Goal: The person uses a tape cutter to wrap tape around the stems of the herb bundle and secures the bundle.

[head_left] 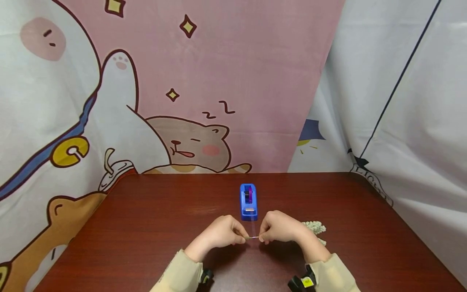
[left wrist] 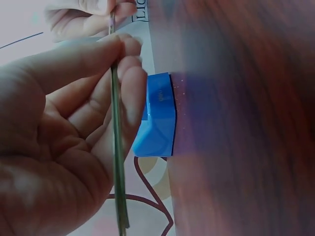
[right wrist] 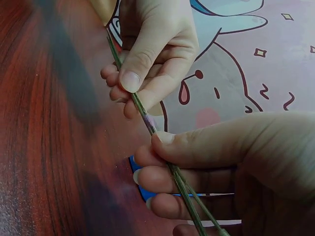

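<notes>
Thin green plant stems (right wrist: 146,116) run crosswise between both hands. My left hand (head_left: 227,232) pinches them between thumb and fingers, and their ends trail past its palm in the left wrist view. My right hand (head_left: 280,226) pinches the same stems a short way to the right. Pale, whitish-green flower heads (head_left: 314,227) show behind the right wrist, partly hidden by it. A faint strip of clear tape (head_left: 253,228) stretches from the blue tape dispenser (head_left: 249,215) toward the stems. Between the hands, the stems have a purplish sheen.
The dispenser stands just beyond the hands on the dark red-brown table (head_left: 164,215). Behind the table hangs a pink cartoon curtain (head_left: 270,81), with white fabric (head_left: 412,134) on the right. Dark wrist camera mounts (head_left: 303,282) sit at the sleeves.
</notes>
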A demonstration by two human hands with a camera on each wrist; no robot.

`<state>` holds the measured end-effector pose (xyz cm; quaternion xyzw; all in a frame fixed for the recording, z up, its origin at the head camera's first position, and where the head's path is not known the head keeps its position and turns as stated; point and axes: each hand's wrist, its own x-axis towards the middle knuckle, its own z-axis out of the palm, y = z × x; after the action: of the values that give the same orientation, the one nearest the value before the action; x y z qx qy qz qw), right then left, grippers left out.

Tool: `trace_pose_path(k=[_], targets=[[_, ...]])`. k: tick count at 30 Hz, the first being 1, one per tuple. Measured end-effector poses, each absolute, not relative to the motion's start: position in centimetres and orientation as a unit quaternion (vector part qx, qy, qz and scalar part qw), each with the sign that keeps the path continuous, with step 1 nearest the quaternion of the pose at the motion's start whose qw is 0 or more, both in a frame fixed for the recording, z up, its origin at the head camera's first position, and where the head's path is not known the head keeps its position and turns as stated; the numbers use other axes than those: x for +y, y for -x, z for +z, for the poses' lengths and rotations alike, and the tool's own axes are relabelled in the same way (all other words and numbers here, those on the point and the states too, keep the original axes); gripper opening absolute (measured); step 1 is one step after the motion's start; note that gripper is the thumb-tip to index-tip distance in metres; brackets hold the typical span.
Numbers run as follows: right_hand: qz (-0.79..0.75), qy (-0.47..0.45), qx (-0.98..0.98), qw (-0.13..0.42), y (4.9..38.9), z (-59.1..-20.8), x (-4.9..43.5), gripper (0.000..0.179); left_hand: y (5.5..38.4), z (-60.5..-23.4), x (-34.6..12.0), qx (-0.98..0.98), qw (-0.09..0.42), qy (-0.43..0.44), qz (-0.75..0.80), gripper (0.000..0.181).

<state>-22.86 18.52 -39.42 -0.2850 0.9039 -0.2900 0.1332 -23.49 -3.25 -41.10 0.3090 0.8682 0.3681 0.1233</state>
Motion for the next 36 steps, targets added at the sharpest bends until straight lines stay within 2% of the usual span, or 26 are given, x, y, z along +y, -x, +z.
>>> trace_pose_path(k=[8, 23, 31, 36], targets=[[-0.289, 0.285, 0.905, 0.125, 22.9, -39.9, 18.6, 0.015, 23.6, -41.6, -3.1, 0.858, 0.147, -0.290, 0.397, 0.006], [-0.300, 0.267, 0.908, 0.116, 23.1, -40.6, 18.3, 0.019, 23.6, -41.8, -3.5, 0.843, 0.202, -0.281, 0.412, 0.018], [-0.292, 0.269, 0.912, 0.104, 23.2, -40.8, 18.5, 0.021, 23.7, -41.8, -3.5, 0.839, 0.217, -0.280, 0.413, 0.020], [-0.279, 0.266, 0.918, 0.095, 23.3, -40.9, 18.4, 0.023, 23.8, -41.8, -3.6, 0.845, 0.202, -0.288, 0.403, 0.018]])
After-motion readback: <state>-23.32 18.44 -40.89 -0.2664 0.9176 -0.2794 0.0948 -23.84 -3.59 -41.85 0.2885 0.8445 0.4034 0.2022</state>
